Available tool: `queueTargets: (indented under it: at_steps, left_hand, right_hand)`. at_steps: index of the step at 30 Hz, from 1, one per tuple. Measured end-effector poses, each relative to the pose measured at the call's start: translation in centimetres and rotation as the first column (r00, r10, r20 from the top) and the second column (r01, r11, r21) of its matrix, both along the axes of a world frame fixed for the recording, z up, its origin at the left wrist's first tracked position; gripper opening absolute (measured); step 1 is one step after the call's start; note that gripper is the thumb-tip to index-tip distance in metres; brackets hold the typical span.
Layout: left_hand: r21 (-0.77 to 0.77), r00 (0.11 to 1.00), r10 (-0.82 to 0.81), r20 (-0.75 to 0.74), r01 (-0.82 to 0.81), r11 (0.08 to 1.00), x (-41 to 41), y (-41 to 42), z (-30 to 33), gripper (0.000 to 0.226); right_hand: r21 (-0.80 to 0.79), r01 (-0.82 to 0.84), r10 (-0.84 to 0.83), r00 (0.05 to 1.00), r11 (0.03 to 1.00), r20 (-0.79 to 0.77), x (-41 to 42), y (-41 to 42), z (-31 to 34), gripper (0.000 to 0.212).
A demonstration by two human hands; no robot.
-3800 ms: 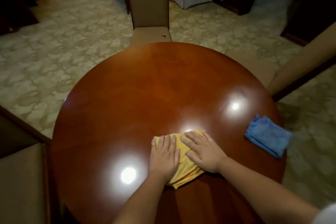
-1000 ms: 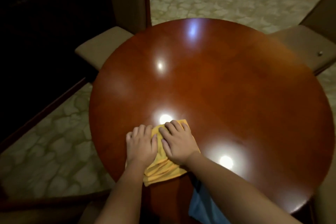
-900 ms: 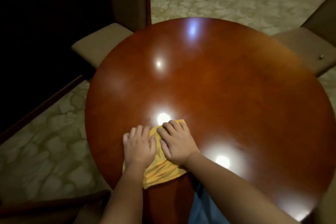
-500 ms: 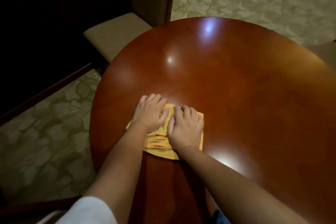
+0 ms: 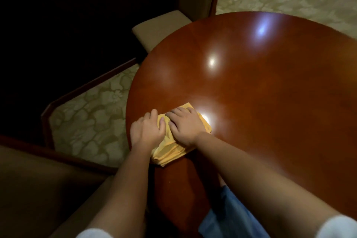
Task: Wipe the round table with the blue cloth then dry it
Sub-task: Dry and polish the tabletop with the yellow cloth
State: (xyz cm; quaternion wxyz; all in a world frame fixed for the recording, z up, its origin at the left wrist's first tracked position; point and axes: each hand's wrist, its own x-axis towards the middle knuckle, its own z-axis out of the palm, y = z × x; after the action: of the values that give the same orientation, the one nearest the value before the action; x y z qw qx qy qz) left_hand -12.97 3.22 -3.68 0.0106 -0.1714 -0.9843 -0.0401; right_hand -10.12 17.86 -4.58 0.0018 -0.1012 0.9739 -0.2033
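- Showing at the very bottom of the frame: two white sleeve cuffs, left one [image 5: 92, 233] and right one [image 5: 338, 227], both forearms reaching up toward centre.
- blue cloth [image 5: 231, 216] at bottom centre, between the forearms, partly hidden by the right arm; blurred, can't tell if it lies on the table or hangs below its near edge.
- dark brown surface fills the lower left corner, too dim to identify.
- yellow cloth [image 5: 170, 150] bunched on the round table [image 5: 270, 92] near its left edge, centre of frame.
- left hand [image 5: 146, 131] on the left part of the yellow cloth, fingers curled and bunching the fabric under them, thumb on the cloth.
- right hand [image 5: 185, 125] on the right part, fingers spread flat, pressing down; hands just beside each other, nearly touching.
- table is glossy red-brown with several bright light reflections, one right beside the right hand.
- patterned carpet [image 5: 88, 118] left of the table.
- beige chair seat [image 5: 160, 27] tucked at the table's upper left edge, its back rising to the top of frame.
- more carpet upper right; upper left is dark.
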Motion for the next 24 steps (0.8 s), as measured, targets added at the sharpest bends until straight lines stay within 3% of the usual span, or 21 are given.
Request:
queueTargets:
  at_steps: [5,9,13,16,24]
  left_hand:
    - [-0.041,0.991,0.134,0.018,-0.134,0.990,6.4,-1.3,0.6,0.025]
    - [-0.030,0.960,0.277,0.044,-0.276,0.961,10.4,-1.1,0.1,0.022]
    - [0.093,0.911,0.413,0.006,-0.412,0.906,12.7,0.2,-1.6,0.029]
    - [0.126,0.903,0.429,-0.031,-0.422,0.898,12.2,0.5,-2.2,0.041]
    - [0.185,0.878,0.474,-0.067,-0.456,0.871,5.1,0.5,-3.0,0.036]
  right_hand:
    - [-0.025,-0.152,0.153,0.987,0.988,0.049,3.8,-0.7,0.5,0.068]
    - [-0.021,-0.214,0.214,0.977,0.977,-0.012,6.5,-1.0,0.4,0.056]
    - [0.090,-0.296,0.305,0.946,0.951,-0.108,7.7,-0.4,-0.8,0.047]
    - [0.115,-0.291,0.308,0.935,0.950,-0.176,7.0,-0.4,-2.0,0.042]
    - [0.117,-0.290,0.309,0.924,0.950,-0.224,-0.4,-0.7,-2.5,0.041]
